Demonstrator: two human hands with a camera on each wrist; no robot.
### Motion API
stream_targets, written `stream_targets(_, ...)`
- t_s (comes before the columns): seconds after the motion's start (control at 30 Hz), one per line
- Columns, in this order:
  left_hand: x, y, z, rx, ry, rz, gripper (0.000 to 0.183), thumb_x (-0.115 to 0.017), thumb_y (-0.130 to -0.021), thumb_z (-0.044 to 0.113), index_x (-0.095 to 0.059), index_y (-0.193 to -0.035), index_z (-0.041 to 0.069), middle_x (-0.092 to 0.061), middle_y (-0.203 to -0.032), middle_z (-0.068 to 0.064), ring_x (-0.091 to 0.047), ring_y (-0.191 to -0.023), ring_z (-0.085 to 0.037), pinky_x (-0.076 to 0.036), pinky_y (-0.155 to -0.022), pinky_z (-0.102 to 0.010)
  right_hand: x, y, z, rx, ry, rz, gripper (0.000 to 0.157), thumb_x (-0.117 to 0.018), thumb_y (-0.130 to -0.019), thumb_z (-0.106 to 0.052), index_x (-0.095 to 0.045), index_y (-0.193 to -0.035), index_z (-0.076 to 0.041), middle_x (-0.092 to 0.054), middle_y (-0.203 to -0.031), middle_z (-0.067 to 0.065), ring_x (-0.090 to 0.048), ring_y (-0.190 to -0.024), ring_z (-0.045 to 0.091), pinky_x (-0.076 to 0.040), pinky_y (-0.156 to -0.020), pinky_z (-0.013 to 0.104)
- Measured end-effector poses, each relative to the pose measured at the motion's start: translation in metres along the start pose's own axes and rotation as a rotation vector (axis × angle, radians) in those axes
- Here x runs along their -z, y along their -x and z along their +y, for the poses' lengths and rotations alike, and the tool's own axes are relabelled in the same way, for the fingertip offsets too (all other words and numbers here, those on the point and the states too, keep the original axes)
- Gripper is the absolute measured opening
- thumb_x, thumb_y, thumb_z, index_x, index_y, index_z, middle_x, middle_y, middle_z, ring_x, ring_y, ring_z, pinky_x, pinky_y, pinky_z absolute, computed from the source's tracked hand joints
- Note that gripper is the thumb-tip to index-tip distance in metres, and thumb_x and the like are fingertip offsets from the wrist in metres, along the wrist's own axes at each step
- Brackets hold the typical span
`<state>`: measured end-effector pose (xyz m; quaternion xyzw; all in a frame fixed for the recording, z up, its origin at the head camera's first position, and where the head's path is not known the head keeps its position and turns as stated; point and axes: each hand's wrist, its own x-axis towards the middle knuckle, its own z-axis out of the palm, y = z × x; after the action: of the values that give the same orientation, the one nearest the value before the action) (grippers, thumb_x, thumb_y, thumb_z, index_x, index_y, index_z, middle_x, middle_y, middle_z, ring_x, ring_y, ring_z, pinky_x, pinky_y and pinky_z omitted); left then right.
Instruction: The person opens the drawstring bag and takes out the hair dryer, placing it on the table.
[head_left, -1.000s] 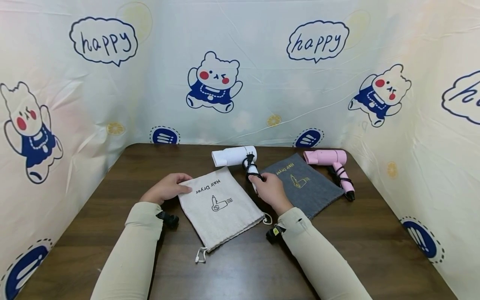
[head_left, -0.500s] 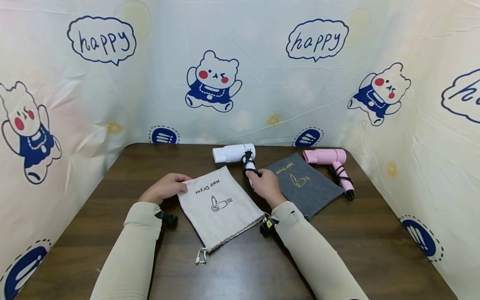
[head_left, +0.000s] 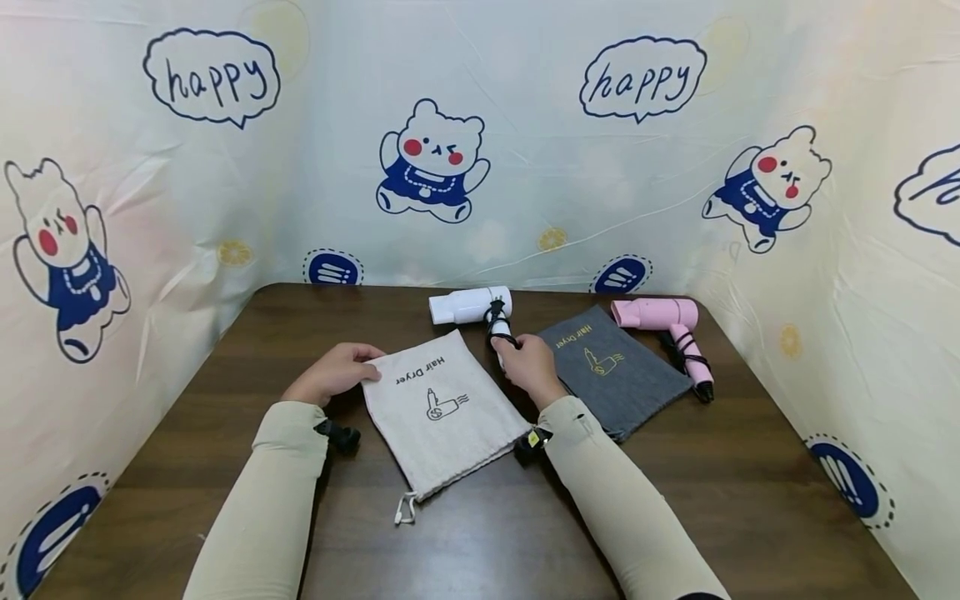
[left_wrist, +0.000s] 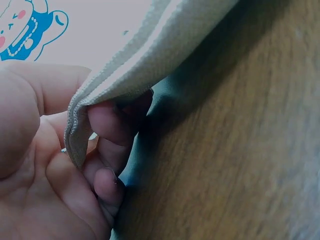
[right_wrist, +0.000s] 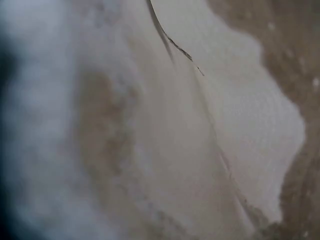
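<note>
In the head view, my left hand point(head_left: 335, 372) pinches the left corner of a pale drawstring bag point(head_left: 446, 433) printed "Hair Dryer". The left wrist view shows the bag's folded edge point(left_wrist: 125, 75) between the thumb and curled fingers point(left_wrist: 107, 122), just above the wood. My right hand point(head_left: 532, 367) grips the lower handle of a white hair dryer point(head_left: 468, 306), which has its black cord wound round the handle. Its barrel lies behind the bag, nozzle to the left. In the right wrist view, blurred pale cloth point(right_wrist: 235, 115) fills most of the picture.
A dark grey drawstring bag point(head_left: 637, 379) lies flat right of my right hand. Beyond it rests a pink hair dryer point(head_left: 656, 314) with its cord wound. The brown table point(head_left: 480, 550) ends at a printed curtain point(head_left: 525, 183) behind and on both sides.
My right hand and forearm have shifted slightly left and forward, the wrist camera now over the pale bag's right corner. The white dryer has moved only slightly. My left hand keeps its hold.
</note>
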<state>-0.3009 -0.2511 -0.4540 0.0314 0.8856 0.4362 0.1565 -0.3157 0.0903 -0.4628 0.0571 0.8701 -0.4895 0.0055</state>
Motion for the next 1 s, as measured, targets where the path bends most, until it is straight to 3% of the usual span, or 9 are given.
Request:
stream_targets(0.23, 0.0009, 0.001, -0.0009, 0.003, 0.009, 0.044, 0.041, -0.07, -0.098, 0.024, -0.062, -0.133, 0.004, -0.062, -0.128, -0.018, -0.055, -0.113, -0.031, -0.044, -0.101, -0.046, 0.0002, -0.0014, -0.0034, -0.025, -0.002, -0.033, 0.042, -0.066, -0.096, -0.05, -0.065, -0.103, -0.009, -0.071, -0.073, 0.008, -0.069, -0.062, 0.02, -0.057, -0.053, 0.033)
stream_targets(0.43, 0.0029, 0.0011, -0.0025, 0.061, 0.119, 0.097, 0.042, -0.069, -0.099, 0.028, -0.06, -0.132, 0.003, -0.059, -0.129, -0.018, -0.053, -0.112, -0.03, -0.046, -0.094, -0.039, 0.003, 0.0006, -0.0036, -0.048, -0.01, -0.064, 0.038, -0.06, -0.098, -0.044, -0.059, -0.113, -0.009, -0.07, -0.084, 0.011, -0.07, -0.066, 0.022, -0.059, -0.058, 0.033)
stream_targets(0.67, 0.005, 0.0009, -0.0056, 0.119, 0.173, 0.128, 0.039, -0.067, -0.101, 0.026, -0.059, -0.134, 0.006, -0.056, -0.135, -0.018, -0.052, -0.115, -0.031, -0.049, -0.098, -0.04, 0.006, 0.0007, 0.0004, 0.021, 0.094, -0.079, 0.039, -0.06, -0.099, -0.045, -0.062, -0.116, -0.01, -0.07, -0.085, 0.011, -0.069, -0.064, 0.023, -0.057, -0.056, 0.036)
stream_targets(1.0, 0.0056, 0.0014, -0.0056, 0.109, 0.14, 0.139, 0.032, -0.066, -0.102, 0.026, -0.064, -0.128, 0.008, -0.059, -0.127, -0.016, -0.053, -0.112, -0.032, -0.047, -0.094, -0.038, 0.0062, 0.0006, 0.0026, 0.163, 0.283, 0.011, 0.027, -0.065, -0.096, -0.042, -0.073, -0.091, -0.017, -0.069, -0.073, 0.001, -0.061, -0.06, 0.021, -0.049, -0.055, 0.034)
